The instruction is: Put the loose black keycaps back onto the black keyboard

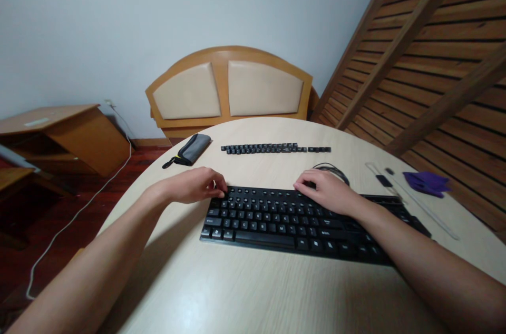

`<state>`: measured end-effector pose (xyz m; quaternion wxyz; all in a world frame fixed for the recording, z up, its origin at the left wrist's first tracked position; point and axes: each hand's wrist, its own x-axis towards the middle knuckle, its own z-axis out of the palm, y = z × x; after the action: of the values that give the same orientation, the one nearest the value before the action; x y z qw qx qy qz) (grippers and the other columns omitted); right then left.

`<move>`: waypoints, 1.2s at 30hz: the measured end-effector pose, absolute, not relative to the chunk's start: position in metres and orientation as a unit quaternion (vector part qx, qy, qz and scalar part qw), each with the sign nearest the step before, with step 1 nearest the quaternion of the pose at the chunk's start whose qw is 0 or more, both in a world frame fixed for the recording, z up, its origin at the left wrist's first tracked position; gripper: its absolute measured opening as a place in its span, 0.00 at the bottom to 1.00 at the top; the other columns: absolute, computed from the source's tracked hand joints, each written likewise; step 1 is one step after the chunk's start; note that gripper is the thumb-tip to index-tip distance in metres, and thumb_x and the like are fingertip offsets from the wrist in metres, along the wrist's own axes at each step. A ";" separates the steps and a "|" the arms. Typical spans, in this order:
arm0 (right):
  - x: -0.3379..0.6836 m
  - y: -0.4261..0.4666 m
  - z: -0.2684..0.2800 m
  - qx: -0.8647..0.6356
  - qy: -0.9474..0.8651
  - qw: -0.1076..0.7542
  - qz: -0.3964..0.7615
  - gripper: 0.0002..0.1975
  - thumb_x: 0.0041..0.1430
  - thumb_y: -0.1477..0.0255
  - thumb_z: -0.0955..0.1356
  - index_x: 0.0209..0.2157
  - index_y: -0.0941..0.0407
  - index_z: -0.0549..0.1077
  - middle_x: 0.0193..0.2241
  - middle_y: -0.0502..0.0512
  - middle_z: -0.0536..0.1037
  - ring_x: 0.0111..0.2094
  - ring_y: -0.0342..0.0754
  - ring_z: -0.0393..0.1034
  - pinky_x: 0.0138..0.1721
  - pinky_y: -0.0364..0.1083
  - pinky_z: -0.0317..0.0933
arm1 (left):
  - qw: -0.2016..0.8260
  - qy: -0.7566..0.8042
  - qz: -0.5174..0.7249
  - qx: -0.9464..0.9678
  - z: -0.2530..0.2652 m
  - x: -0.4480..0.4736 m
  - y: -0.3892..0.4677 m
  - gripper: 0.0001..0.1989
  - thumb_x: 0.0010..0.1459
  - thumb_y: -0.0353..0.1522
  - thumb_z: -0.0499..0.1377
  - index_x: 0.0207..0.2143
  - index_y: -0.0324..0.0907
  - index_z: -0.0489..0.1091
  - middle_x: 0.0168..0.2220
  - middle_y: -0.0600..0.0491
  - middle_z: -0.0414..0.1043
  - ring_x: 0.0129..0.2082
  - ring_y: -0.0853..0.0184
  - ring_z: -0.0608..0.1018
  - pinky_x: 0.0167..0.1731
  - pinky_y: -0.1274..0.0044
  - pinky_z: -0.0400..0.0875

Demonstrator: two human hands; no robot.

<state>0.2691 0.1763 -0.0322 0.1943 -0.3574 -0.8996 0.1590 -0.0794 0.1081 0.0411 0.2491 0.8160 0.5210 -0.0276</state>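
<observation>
Round light-wood table fills the lower view; beyond its far edge a wooden headboard w/ two cream pads leans on the wall; slatted bed frame stands tilted at the right; low wooden cabinet at the left on the floor, white cable trailing past it.

Black keyboard lies near the table's middle, long side running left-right, right end angled toward the near-right edge; many keys in place; its top rows look partly bare, can't tell for sure.

Left hand rests at the keyboard's top-left corner, fingers curled, tips touching that corner; whether it pinches a key can't tell. Right hand lies on the top edge, right of centre, fingers bent down on the keys; holding anything or not, can't tell.

Row of loose keycaps lined up toward the far edge, well apart from the keyboard; grey pouch near the far-left edge; coiled black cord just behind the right hand; purple item near the right edge, long clear strip beside it; small black piece between cord & strip.
</observation>
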 end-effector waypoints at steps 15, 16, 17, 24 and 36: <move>0.269 0.177 -0.033 -0.353 -0.902 0.195 0.155 0.13 0.67 0.65 0.64 0.32 0.54 0.77 0.32 0.55 0.80 0.36 0.52 0.73 0.39 0.50 0.62 | 0.237 0.527 -0.032 0.816 0.039 -0.081 0.108 0.10 0.61 0.34 0.58 0.43 0.43 0.76 0.39 0.51 0.80 0.36 0.64 0.79 0.35 0.77 0.68; 0.269 0.177 -0.033 -0.353 -0.902 0.195 0.156 0.13 0.67 0.65 0.64 0.32 0.54 0.77 0.32 0.55 0.80 0.36 0.52 0.73 0.39 0.50 0.62 | 0.229 0.530 -0.034 0.816 0.039 -0.081 0.107 0.10 0.61 0.34 0.59 0.43 0.43 0.76 0.39 0.51 0.80 0.36 0.64 0.78 0.35 0.77 0.68; 0.269 0.177 -0.033 -0.353 -0.902 0.194 0.156 0.13 0.67 0.65 0.64 0.32 0.54 0.77 0.32 0.55 0.80 0.36 0.52 0.73 0.39 0.50 0.62 | 0.218 0.532 -0.035 0.817 0.040 -0.080 0.107 0.10 0.61 0.34 0.59 0.43 0.43 0.76 0.39 0.51 0.80 0.37 0.64 0.78 0.35 0.76 0.68; 0.268 0.175 -0.031 -0.351 -0.901 0.199 0.158 0.13 0.66 0.66 0.64 0.31 0.54 0.77 0.32 0.56 0.80 0.35 0.52 0.73 0.40 0.51 0.63 | 0.148 0.535 -0.046 0.831 0.039 -0.077 0.102 0.08 0.59 0.34 0.60 0.41 0.44 0.76 0.40 0.50 0.79 0.35 0.63 0.78 0.33 0.75 0.67; 0.269 0.176 -0.032 -0.355 -0.901 0.195 0.156 0.13 0.66 0.65 0.64 0.32 0.54 0.77 0.33 0.56 0.81 0.36 0.52 0.73 0.39 0.50 0.63 | 0.185 0.534 -0.036 0.824 0.041 -0.076 0.105 0.09 0.59 0.31 0.60 0.39 0.44 0.80 0.40 0.50 0.82 0.39 0.62 0.81 0.37 0.76 0.70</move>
<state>0.2689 0.1763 -0.0317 0.1947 -0.3552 -0.9009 0.1562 -0.0764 0.1055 0.0410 0.1854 0.8238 0.5345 -0.0361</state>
